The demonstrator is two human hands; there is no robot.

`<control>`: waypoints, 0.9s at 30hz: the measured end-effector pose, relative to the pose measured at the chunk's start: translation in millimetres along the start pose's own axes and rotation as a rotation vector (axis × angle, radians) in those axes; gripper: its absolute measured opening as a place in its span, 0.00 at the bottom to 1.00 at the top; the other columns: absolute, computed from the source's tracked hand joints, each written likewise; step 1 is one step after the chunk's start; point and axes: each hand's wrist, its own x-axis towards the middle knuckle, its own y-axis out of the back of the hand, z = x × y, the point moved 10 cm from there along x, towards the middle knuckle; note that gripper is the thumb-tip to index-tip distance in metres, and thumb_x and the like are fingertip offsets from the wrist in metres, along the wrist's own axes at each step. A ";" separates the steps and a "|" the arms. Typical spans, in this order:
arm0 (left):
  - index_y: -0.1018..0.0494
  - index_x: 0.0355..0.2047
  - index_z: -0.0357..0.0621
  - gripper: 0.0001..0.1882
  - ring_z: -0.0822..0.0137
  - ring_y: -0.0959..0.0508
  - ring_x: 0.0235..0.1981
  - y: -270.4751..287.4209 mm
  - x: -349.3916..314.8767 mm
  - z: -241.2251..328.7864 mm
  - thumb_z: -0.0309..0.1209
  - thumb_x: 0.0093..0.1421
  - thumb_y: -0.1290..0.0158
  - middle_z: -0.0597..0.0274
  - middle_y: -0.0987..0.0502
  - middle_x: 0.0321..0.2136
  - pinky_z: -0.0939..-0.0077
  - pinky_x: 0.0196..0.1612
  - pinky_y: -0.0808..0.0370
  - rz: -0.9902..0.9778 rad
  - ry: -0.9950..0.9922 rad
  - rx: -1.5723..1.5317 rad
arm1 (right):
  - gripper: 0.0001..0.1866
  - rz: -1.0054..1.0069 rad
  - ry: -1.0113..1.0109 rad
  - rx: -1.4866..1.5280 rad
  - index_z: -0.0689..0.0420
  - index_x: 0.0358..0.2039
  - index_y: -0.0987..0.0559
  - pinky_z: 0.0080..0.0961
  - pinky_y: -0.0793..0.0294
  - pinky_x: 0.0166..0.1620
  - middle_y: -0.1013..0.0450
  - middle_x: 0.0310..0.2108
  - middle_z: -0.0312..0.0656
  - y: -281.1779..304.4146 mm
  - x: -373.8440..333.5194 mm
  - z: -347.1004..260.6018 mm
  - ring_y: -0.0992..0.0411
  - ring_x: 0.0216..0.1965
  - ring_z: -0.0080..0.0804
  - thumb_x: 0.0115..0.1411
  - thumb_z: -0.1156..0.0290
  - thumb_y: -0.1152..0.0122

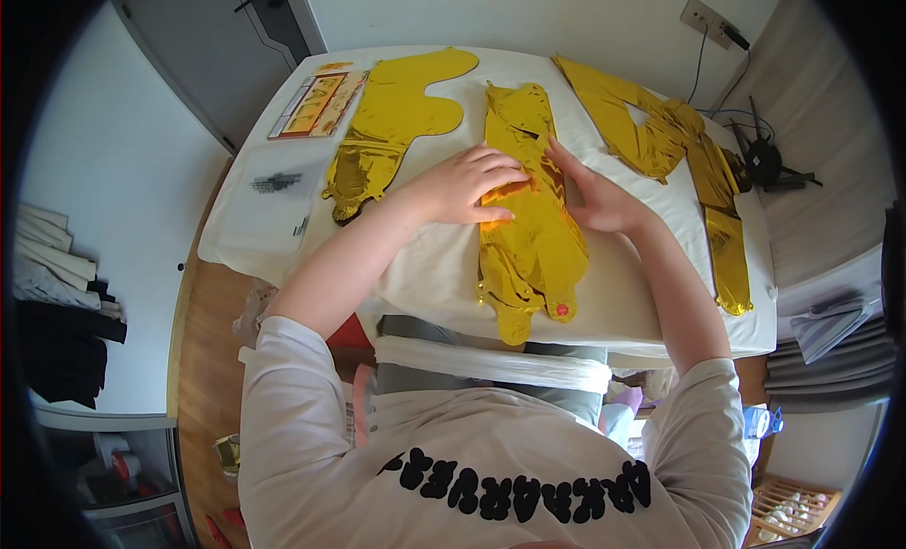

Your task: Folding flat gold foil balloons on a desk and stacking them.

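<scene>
A flat, crinkled gold foil balloon (533, 257) lies lengthwise in front of me on the table, one side seeming folded over. My left hand (472, 186) rests on its left part, fingers apart and laid flat on the foil. Along the balloon's right edge is my right hand (604, 198), its fingers stretched out and touching the foil. A second gold foil balloon (401, 101) with a rounded outline lies flat to the left. Farther right, a third gold foil piece (651, 134) is spread out, with an angular shape and a strip hanging toward the table's near edge.
A white cloth (425, 266) covers the table. At its left are a printed packet (319, 104) and a clear plastic bag (269, 195). A black stand-like object (769, 162) with cables sits at the right edge, below a wall socket (710, 23). A grey door (208, 49) stands behind.
</scene>
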 end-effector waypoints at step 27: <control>0.46 0.75 0.48 0.41 0.55 0.47 0.76 -24.4 1.4 -6.9 0.52 0.69 0.48 0.53 0.45 0.75 0.53 0.77 0.48 -0.205 0.025 0.062 | 0.56 0.066 0.020 0.038 0.49 0.79 0.58 0.36 0.47 0.75 0.42 0.74 0.51 0.7 -0.9 -2.0 0.44 0.74 0.45 0.56 0.82 0.37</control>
